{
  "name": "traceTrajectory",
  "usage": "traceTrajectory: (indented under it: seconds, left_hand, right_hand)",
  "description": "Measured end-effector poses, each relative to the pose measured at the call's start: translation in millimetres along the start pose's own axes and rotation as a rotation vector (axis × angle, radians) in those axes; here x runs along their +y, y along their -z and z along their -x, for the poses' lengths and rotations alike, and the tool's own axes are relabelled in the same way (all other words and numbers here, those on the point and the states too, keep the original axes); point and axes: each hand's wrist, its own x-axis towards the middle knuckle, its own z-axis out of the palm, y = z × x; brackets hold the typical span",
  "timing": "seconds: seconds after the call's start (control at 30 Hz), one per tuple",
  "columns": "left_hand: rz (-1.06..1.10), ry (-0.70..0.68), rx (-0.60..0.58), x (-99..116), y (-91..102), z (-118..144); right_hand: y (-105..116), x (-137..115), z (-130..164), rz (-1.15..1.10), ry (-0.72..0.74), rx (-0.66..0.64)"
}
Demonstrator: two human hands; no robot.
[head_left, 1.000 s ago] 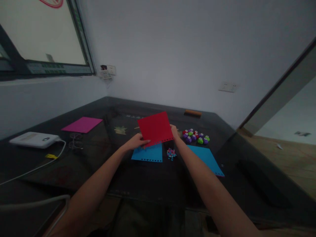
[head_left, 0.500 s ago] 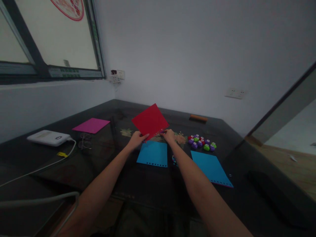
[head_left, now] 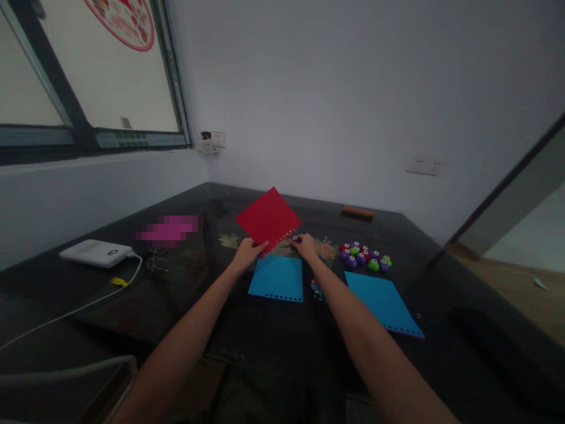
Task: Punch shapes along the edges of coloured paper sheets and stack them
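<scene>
My left hand [head_left: 248, 254] pinches the lower left edge of a red sheet of paper [head_left: 268, 218], held raised and tilted. A row of holes runs along the sheet's lower right edge. Close by that edge, my right hand [head_left: 306, 246] grips a small purple piece with a white eye [head_left: 297, 239]. A blue punched sheet [head_left: 277, 280] lies beneath both hands, its holes facing me. Beside my right forearm, a small multicoloured round thing [head_left: 316, 288] is partly hidden. Several red, green and purple pieces with white eyes [head_left: 362, 256] cluster to the right.
Another blue punched sheet [head_left: 382, 300] lies at the right, over something pink. On the left are a pink sheet [head_left: 170, 229], eyeglasses [head_left: 158, 260] and a white box [head_left: 96, 253] with a cable. A brown bar [head_left: 358, 212] rests near the wall.
My right hand and the purple piece have drawn slightly down from the red sheet's punched edge. My left hand still grips the sheet. The whole view has shifted a little.
</scene>
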Motion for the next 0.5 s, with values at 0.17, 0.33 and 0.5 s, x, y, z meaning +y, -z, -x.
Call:
traceTrajectory:
  seconds: [0.17,0.33,0.5]
  left_hand:
    - [0.036,0.049,-0.032,3.8,-7.3,4.2]
    - [0.089,0.088,-0.130,0.3,-22.4,7.1]
    - [0.125,0.104,-0.217,1.1,-40.0,12.9]
  right_hand:
    - [16.8,12.5,16.6,-0.138,0.087,-0.044]
    - [38.3,23.3,49.5,-0.515,0.087,-0.103]
    - [75.4,32.9,98.2,-0.899,-0.054,-0.186]
